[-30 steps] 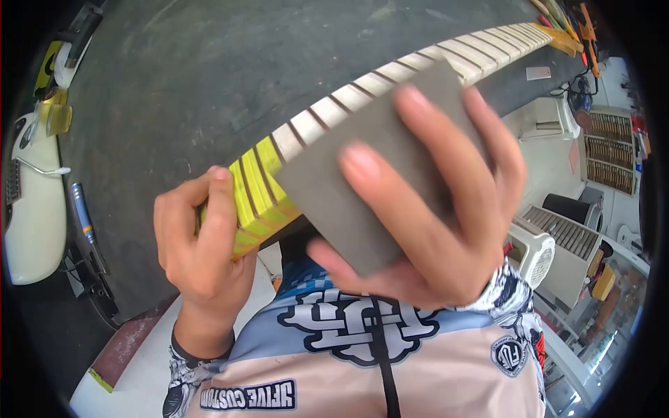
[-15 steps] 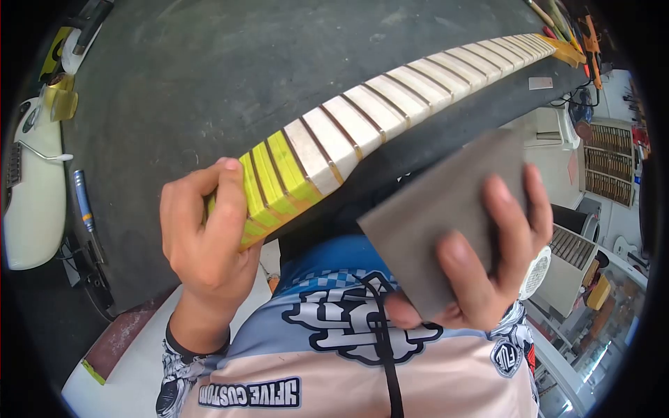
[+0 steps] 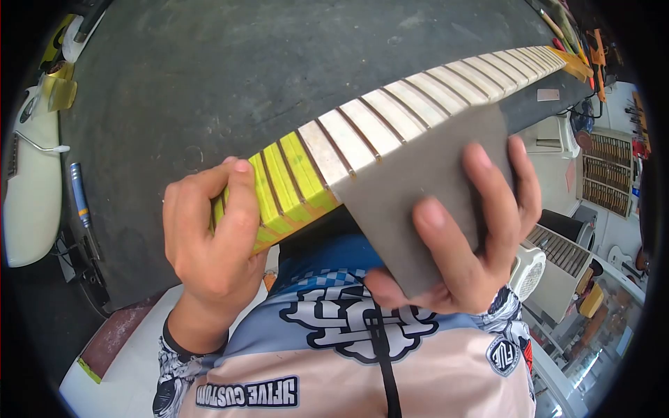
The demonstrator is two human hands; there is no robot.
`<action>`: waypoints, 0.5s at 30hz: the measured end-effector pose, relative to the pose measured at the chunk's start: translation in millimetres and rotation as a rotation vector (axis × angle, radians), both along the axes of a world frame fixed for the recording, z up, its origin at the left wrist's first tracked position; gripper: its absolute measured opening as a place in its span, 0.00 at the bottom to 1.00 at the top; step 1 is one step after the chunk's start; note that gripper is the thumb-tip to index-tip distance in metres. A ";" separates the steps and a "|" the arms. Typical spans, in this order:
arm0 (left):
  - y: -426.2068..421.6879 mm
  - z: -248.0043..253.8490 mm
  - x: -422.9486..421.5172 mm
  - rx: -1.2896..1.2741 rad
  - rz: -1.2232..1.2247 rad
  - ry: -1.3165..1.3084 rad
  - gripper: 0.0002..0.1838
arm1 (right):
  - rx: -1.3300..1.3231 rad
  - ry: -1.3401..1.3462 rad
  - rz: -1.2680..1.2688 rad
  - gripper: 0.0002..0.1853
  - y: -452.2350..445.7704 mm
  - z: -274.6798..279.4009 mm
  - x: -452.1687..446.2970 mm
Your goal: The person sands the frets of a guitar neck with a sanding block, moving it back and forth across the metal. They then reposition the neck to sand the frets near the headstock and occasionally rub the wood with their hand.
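A guitar neck (image 3: 371, 126) lies across my view, its fretboard masked in white tape between dark fret lines. At the near end the strips are yellow-green tape (image 3: 282, 177). My left hand (image 3: 209, 233) wraps round that taped end, fingers closed over the top. My right hand (image 3: 477, 275) grips a grey sheet that looks like sandpaper (image 3: 404, 209), fingers spread over its face and thumb at the lower edge. The sheet's upper edge overlaps the neck's near side edge and appears to touch it. Part of that side is hidden behind the sheet.
The neck's far end rests near an orange piece (image 3: 575, 64) on the dark worktop (image 3: 181, 83). On the left lie a white guitar body (image 3: 38, 202), a blue-handled tool (image 3: 81, 195) and a roll of tape (image 3: 61, 90). Shelving (image 3: 605, 167) stands at right.
My right hand has brought the grey sheet up and left against the neck's side edge. The neck has shifted slightly right and down in view; my left hand keeps its hold.
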State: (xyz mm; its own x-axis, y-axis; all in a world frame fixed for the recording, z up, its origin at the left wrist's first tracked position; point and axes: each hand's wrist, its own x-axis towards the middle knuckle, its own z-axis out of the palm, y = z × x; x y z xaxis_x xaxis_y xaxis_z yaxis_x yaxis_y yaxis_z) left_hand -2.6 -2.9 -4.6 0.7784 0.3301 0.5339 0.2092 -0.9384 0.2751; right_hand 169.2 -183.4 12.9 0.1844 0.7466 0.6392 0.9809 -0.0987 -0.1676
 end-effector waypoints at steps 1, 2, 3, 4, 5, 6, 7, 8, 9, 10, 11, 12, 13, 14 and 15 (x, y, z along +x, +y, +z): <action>0.5 0.1 0.1 0.002 -0.002 0.003 0.26 | 0.010 -0.001 0.018 0.35 8.6 -0.6 3.1; 0.8 0.1 0.4 0.006 0.000 0.002 0.26 | 0.014 -0.011 0.039 0.34 19.5 0.4 7.6; 0.6 0.3 0.3 0.009 -0.001 0.005 0.26 | -0.017 -0.026 0.044 0.34 30.0 4.6 10.1; -0.1 0.4 -0.1 0.010 -0.004 0.008 0.26 | -0.046 -0.040 0.051 0.34 40.7 8.7 12.7; -0.3 0.1 0.1 0.006 -0.003 0.003 0.25 | -0.106 -0.067 0.045 0.34 52.9 17.7 15.3; 0.0 -0.1 0.3 0.003 -0.003 -0.002 0.25 | -0.116 -0.119 0.063 0.34 54.1 18.2 20.9; 0.7 -0.2 0.8 0.000 -0.001 -0.010 0.25 | -0.124 -0.172 0.080 0.34 55.4 18.7 26.4; 1.1 -0.2 1.3 0.000 -0.005 -0.011 0.25 | -0.084 -0.253 0.127 0.34 45.5 12.5 38.6; 1.1 -0.4 1.5 -0.002 -0.005 -0.012 0.25 | -0.081 -0.215 0.130 0.34 34.2 9.2 33.7; 1.1 -0.9 0.8 -0.005 0.000 -0.013 0.25 | -0.069 -0.093 0.086 0.33 21.3 7.2 13.6; 1.6 -1.3 0.1 0.002 0.005 -0.015 0.25 | -0.049 -0.039 0.059 0.33 14.4 4.5 4.8; 2.3 -1.4 0.7 0.012 0.008 -0.018 0.25 | -0.016 -0.010 0.041 0.33 13.9 3.8 1.9; 2.0 -1.5 1.0 0.022 0.001 -0.015 0.25 | -0.010 -0.014 0.043 0.32 18.2 4.6 4.1; 0.5 -2.0 0.5 0.021 0.002 -0.017 0.25 | -0.003 -0.018 0.046 0.30 22.9 5.5 6.8; -0.4 -2.9 1.3 0.025 0.005 -0.026 0.25 | 0.014 -0.015 0.037 0.29 33.7 5.6 11.0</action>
